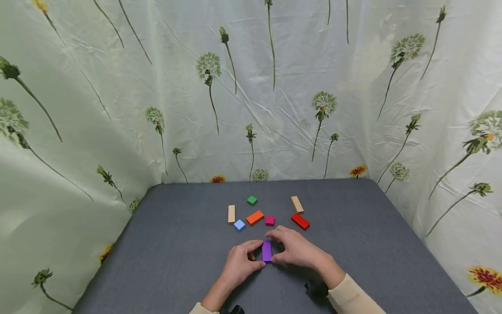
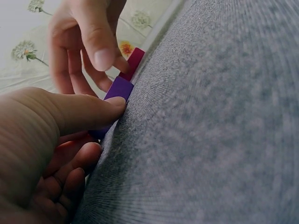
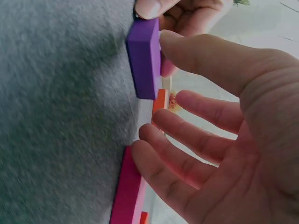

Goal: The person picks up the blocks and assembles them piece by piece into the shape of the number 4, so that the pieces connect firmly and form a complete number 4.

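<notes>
A purple rectangular block (image 1: pixel 266 252) lies on the grey table between the two hands, its long side running away from the person. My left hand (image 1: pixel 241 262) pinches it from the left, thumb at the near end and index finger at the far end. In the left wrist view, that thumb presses against the purple block (image 2: pixel 120 88). On the other side, my right hand (image 1: pixel 298 249) curves loosely around the block with fingers spread. The right wrist view has its thumb tip right beside the purple block (image 3: pixel 144 56), while its other fingers hold nothing.
Beyond the hands lie a pink block (image 1: pixel 269 220), an orange block (image 1: pixel 255 217), a light blue block (image 1: pixel 239 225), a green block (image 1: pixel 252 200) and a red block (image 1: pixel 300 221). Two plain wooden blocks, left (image 1: pixel 232 214) and right (image 1: pixel 297 204), flank them. A flowered curtain (image 1: pixel 290 131) surrounds the table.
</notes>
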Action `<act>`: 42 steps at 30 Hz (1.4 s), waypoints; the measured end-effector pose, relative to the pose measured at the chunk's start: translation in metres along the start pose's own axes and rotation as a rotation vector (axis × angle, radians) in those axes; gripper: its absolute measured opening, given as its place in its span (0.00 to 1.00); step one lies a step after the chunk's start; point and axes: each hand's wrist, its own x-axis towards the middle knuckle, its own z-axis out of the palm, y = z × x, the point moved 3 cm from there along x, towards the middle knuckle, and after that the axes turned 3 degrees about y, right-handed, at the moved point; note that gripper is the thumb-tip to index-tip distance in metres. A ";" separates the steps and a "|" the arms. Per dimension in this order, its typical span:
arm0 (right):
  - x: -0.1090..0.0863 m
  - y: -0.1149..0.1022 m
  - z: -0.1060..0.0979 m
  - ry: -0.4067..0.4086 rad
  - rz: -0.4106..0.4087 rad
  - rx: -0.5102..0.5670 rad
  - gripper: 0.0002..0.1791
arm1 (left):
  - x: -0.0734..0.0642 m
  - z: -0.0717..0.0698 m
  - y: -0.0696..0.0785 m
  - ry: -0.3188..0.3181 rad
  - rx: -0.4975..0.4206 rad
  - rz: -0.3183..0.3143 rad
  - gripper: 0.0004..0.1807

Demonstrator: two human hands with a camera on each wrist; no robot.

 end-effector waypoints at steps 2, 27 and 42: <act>-0.001 0.000 -0.004 0.020 -0.010 0.010 0.31 | 0.000 0.000 0.000 0.005 0.000 0.013 0.30; -0.006 0.054 -0.045 0.334 0.151 -0.082 0.30 | 0.000 0.001 0.000 -0.019 0.020 -0.028 0.30; -0.006 0.082 -0.043 0.357 0.253 -0.042 0.29 | -0.001 0.002 -0.001 -0.013 0.020 -0.028 0.30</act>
